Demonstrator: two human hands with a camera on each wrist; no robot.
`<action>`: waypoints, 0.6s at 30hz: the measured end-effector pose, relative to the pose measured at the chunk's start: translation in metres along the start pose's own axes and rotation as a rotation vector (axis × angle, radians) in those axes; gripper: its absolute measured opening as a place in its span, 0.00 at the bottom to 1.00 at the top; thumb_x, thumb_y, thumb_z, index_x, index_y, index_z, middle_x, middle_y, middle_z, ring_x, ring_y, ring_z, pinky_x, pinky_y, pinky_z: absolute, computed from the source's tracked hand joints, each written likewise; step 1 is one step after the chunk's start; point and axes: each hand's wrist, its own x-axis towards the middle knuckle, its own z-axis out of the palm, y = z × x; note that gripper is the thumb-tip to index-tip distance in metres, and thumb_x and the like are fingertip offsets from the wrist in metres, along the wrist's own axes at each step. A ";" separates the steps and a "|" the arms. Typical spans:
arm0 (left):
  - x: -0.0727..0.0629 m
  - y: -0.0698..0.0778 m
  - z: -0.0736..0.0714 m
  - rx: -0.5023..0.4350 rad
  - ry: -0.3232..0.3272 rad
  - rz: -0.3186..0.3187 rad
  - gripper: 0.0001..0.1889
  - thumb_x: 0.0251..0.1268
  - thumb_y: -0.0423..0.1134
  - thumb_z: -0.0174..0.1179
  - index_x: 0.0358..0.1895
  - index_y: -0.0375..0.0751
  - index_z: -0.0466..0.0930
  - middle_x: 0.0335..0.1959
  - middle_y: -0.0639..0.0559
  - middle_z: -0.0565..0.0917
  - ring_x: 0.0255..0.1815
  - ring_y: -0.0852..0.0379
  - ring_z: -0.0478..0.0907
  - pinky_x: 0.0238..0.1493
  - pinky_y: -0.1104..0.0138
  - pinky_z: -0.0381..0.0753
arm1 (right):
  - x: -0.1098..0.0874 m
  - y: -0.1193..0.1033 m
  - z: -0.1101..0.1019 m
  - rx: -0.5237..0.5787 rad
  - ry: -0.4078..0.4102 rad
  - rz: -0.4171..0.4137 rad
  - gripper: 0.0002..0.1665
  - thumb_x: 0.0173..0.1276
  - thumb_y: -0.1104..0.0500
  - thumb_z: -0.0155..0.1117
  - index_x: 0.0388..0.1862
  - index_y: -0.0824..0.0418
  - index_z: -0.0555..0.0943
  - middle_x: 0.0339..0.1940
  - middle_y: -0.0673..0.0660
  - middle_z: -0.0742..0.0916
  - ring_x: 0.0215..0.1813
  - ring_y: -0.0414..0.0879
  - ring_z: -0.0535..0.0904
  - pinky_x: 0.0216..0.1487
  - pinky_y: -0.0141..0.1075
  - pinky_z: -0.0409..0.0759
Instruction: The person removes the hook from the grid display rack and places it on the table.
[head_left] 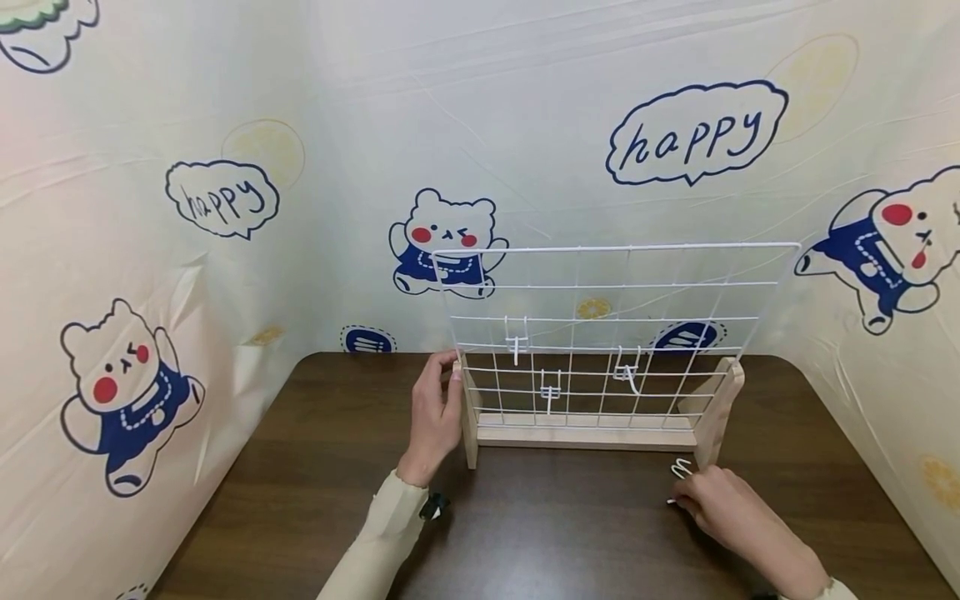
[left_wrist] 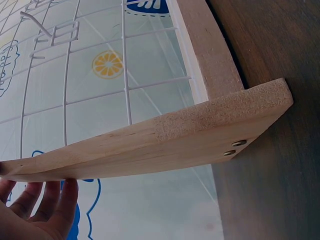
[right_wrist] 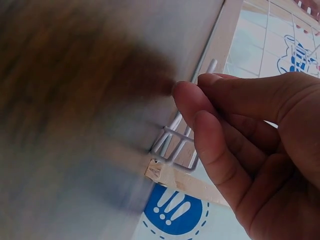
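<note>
The left hand [head_left: 435,410] grips the wooden side post [head_left: 468,421] while, well apart, the right hand [head_left: 729,500] seems to pinch a white hook [right_wrist: 177,149], likely the pick-up step, and the next move probably calls for raising it to the wire grid [head_left: 573,318] between the hands.

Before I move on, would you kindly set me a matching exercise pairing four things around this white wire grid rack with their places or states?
Things
1. Bare left hand
2. Bare right hand
3. Three small white wire hooks
4. Pale cloth printed with blue-clad bears

Places or states
A. Hung on the white wire grid panel
B. Behind the dark brown wooden table
C. At a pale wooden side upright
D. Pinching a loose white hook

Pairs: 1-C, 2-D, 3-A, 4-B
</note>
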 end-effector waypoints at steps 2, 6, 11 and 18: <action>0.000 0.000 0.000 0.002 0.000 -0.001 0.13 0.81 0.35 0.50 0.60 0.40 0.77 0.55 0.44 0.84 0.54 0.48 0.83 0.51 0.50 0.90 | 0.000 0.001 0.000 0.000 -0.012 0.003 0.13 0.52 0.64 0.81 0.22 0.47 0.86 0.17 0.40 0.82 0.20 0.31 0.71 0.20 0.34 0.70; 0.000 0.000 0.000 -0.001 -0.001 0.002 0.13 0.81 0.35 0.50 0.60 0.40 0.77 0.55 0.45 0.84 0.54 0.48 0.83 0.51 0.50 0.90 | -0.001 0.001 0.001 -0.003 -0.007 0.003 0.15 0.51 0.64 0.81 0.21 0.47 0.85 0.16 0.39 0.80 0.20 0.31 0.69 0.20 0.34 0.68; 0.001 0.001 0.000 0.000 0.001 0.002 0.13 0.81 0.36 0.50 0.60 0.40 0.77 0.55 0.46 0.84 0.53 0.52 0.83 0.51 0.51 0.90 | 0.000 0.000 0.001 -0.010 0.007 -0.007 0.17 0.50 0.65 0.81 0.19 0.46 0.83 0.15 0.39 0.78 0.20 0.30 0.67 0.20 0.32 0.67; 0.000 0.000 0.000 0.003 0.004 0.004 0.13 0.80 0.35 0.50 0.60 0.39 0.78 0.54 0.45 0.84 0.53 0.51 0.83 0.51 0.51 0.90 | 0.000 -0.001 0.000 -0.002 -0.006 -0.017 0.17 0.48 0.65 0.81 0.18 0.47 0.82 0.14 0.40 0.79 0.19 0.30 0.66 0.20 0.31 0.66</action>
